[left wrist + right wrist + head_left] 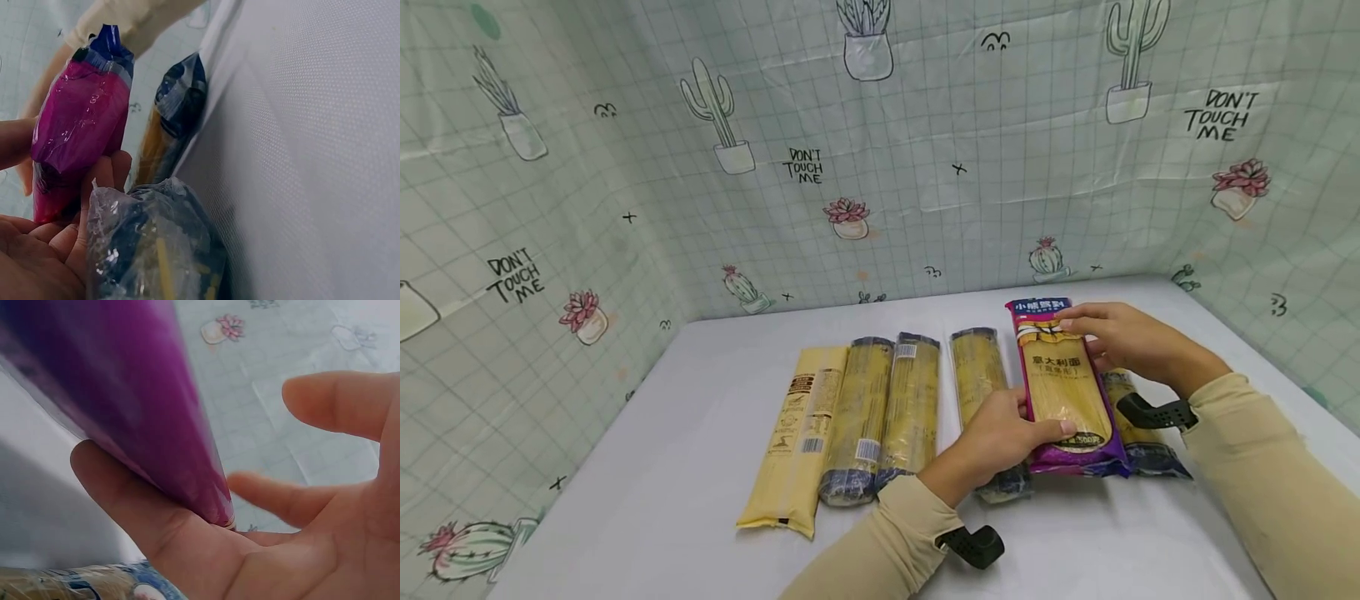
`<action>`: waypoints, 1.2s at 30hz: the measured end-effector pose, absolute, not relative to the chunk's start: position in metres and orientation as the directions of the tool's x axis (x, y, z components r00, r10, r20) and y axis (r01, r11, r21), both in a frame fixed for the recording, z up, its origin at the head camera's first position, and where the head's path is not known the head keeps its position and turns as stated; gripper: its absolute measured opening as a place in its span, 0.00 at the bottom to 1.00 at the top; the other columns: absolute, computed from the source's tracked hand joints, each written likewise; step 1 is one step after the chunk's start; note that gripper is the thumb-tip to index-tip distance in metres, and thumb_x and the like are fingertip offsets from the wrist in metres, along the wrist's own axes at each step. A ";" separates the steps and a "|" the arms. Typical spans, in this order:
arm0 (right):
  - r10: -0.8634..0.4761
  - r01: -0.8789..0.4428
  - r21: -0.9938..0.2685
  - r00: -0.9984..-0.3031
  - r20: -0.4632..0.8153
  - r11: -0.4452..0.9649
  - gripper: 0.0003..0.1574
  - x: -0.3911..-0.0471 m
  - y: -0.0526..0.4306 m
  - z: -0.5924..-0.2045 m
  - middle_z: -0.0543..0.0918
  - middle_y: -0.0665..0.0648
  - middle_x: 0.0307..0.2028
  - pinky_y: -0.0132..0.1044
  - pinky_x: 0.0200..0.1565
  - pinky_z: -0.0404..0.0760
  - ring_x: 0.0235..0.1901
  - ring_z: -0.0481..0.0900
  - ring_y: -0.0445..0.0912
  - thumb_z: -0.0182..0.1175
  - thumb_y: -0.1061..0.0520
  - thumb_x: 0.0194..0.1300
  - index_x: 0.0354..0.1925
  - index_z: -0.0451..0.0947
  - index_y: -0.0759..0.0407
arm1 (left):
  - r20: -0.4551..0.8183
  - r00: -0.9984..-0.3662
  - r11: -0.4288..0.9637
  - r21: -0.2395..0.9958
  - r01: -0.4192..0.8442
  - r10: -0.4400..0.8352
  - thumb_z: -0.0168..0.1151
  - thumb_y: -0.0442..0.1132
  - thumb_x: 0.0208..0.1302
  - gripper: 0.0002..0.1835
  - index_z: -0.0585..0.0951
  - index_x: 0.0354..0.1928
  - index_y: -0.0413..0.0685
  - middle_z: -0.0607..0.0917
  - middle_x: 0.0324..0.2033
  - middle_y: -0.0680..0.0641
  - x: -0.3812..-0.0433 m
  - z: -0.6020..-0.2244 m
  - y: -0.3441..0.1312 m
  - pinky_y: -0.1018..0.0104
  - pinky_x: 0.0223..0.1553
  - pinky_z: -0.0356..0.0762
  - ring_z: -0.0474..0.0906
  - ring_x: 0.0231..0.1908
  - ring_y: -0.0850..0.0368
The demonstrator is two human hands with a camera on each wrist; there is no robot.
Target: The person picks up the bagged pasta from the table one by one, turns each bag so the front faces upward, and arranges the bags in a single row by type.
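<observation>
A packet of spaghetti (pixel 1063 375) in yellow, pink and purple wrapping is tilted up above the right side of the table. My left hand (pixel 1000 437) grips its lower left part, thumb across the front and fingers at the edge and behind. On its upper right side, my right hand (pixel 1123 346) touches it with extended fingers; in the right wrist view the thumb (pixel 337 403) stands apart from the purple wrapping (pixel 144 412). One clear noodle pack (pixel 977 367) lies partly behind the left hand, and another noodle pack (pixel 1138 433) is partly hidden under the right hand and spaghetti packet.
Left of the hands, a pale yellow pasta packet (pixel 797 433) lies back side up beside two clear noodle packs with dark blue ends (pixel 857 417), (pixel 913 400). They rest on a white tabletop (pixel 647 467). A cactus-print curtain (pixel 910 208) hangs behind and at the sides.
</observation>
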State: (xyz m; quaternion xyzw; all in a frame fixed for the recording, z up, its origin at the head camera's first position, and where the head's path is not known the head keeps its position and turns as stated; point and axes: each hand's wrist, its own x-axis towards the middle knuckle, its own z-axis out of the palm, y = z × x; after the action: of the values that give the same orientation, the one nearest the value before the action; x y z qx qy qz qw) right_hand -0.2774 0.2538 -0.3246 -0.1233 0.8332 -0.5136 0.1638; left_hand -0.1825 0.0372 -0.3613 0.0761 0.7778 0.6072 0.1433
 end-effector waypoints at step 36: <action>-0.400 0.145 -0.939 -0.877 -0.267 0.310 0.41 -0.288 0.254 -0.346 0.60 0.78 0.68 0.49 0.53 0.80 0.54 0.79 0.56 0.48 0.48 0.79 0.72 0.50 0.78 | -0.170 -0.931 0.311 0.948 -0.065 0.323 0.71 0.36 0.59 0.11 0.83 0.43 0.47 0.84 0.30 0.56 -0.183 -0.365 0.038 0.69 0.35 0.76 0.78 0.30 0.66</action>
State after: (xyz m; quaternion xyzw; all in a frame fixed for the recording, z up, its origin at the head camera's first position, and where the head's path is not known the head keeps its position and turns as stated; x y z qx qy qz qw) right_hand -0.2883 0.2540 -0.3464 -0.0822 0.7748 -0.5814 0.2343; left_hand -0.1825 0.0380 -0.3653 0.0813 0.7921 0.5814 0.1671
